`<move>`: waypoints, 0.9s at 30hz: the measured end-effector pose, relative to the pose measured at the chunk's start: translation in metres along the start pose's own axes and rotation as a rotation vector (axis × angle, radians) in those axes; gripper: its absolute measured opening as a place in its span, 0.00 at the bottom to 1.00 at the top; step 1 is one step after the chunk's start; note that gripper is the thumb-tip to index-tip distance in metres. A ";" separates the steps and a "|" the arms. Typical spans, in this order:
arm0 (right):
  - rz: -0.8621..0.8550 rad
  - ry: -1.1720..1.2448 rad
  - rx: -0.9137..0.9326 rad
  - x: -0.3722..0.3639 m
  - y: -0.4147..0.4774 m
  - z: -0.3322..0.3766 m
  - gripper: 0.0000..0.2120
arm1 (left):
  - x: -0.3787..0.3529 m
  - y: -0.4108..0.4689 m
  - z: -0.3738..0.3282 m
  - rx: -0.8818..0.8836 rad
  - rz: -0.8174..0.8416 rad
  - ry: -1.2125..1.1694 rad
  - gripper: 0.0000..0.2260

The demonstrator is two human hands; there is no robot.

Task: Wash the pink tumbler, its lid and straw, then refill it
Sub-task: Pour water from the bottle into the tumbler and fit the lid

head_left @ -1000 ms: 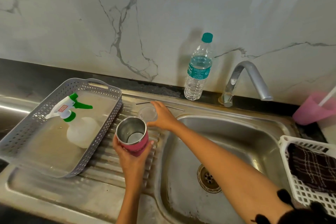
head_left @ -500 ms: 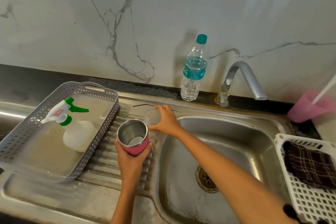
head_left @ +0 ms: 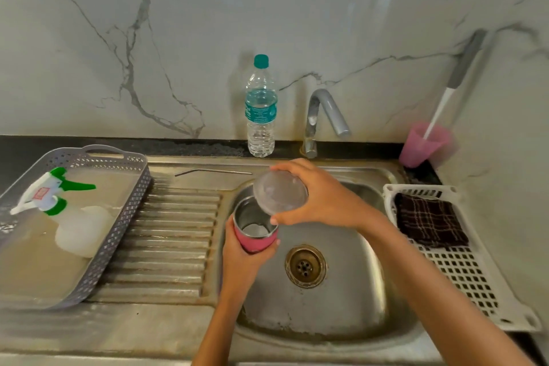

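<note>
Left hand: we wrap our left hand (head_left: 240,261) around the lower body of the pink tumbler (head_left: 257,236), mouth up, over the left side of the sink basin (head_left: 341,306).
Right hand: our right hand (head_left: 323,196) pinches the clear lid (head_left: 279,192) by its edge, tilted at the tumbler's far rim; we cannot tell whether they touch.
Straw: the metal straw (head_left: 212,171) lies on the steel ledge behind the drainboard (head_left: 172,232), apart from both hands.
Risk, lid: a wet, smooth lid held only at its edge could slip and drop into the basin near the drain (head_left: 305,265).
Risk, tumbler: a one-handed grip low on the body could let it tip if the lid is pressed on off-centre.
Risk, straw: thin and round, it could roll off the ledge if we brush it.
Risk, order: we judge that closing the tumbler now could leave the inside unwashed.
Counts, task things: 1 tumbler, 1 lid, 1 straw.
Counts, other: 1 water bottle (head_left: 260,110), 1 tap (head_left: 325,116), 2 baskets, grey basket (head_left: 118,217) and white basket (head_left: 463,270), 1 spray bottle (head_left: 56,205), 1 checked cloth (head_left: 427,220), 1 pink cup (head_left: 421,144).
</note>
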State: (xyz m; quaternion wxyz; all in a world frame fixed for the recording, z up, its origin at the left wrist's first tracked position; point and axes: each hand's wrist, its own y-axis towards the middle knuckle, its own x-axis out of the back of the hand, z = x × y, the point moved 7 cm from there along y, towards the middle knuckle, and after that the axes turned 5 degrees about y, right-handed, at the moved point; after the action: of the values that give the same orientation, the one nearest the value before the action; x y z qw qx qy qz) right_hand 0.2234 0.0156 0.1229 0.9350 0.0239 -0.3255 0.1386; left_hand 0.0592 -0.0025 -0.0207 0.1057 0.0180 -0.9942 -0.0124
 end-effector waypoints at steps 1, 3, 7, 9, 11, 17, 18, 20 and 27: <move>0.024 -0.012 0.006 0.002 -0.005 0.001 0.40 | -0.008 -0.002 -0.003 0.001 0.034 -0.001 0.40; 0.044 -0.038 0.023 0.006 -0.012 -0.001 0.40 | -0.024 -0.005 -0.010 0.002 0.096 -0.005 0.40; 0.039 -0.068 0.029 0.019 -0.024 -0.007 0.40 | -0.045 -0.011 -0.023 -0.024 0.167 -0.004 0.42; 0.033 -0.068 0.033 0.025 -0.032 -0.009 0.40 | -0.054 -0.012 -0.027 -0.027 0.185 -0.004 0.41; 0.037 -0.066 0.030 0.028 -0.038 -0.011 0.39 | -0.060 -0.014 -0.031 -0.032 0.194 -0.001 0.40; 0.044 -0.050 0.019 0.023 -0.048 -0.024 0.39 | -0.074 -0.023 -0.044 -0.058 0.203 -0.009 0.38; 0.043 -0.044 0.018 0.023 -0.050 -0.026 0.40 | -0.076 -0.025 -0.047 -0.068 0.206 -0.011 0.37; 0.046 -0.040 0.013 0.023 -0.053 -0.030 0.40 | -0.080 -0.029 -0.052 -0.078 0.213 -0.015 0.37; -0.028 -0.026 0.001 0.030 -0.064 -0.037 0.42 | -0.091 -0.033 -0.058 -0.085 0.222 -0.029 0.37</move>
State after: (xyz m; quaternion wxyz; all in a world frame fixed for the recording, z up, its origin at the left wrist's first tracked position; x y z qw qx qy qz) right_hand 0.2852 -0.0340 0.1152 0.9325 0.0307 -0.3373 0.1255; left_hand 0.1616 -0.0333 0.0159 0.0929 -0.0971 -0.9900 -0.0428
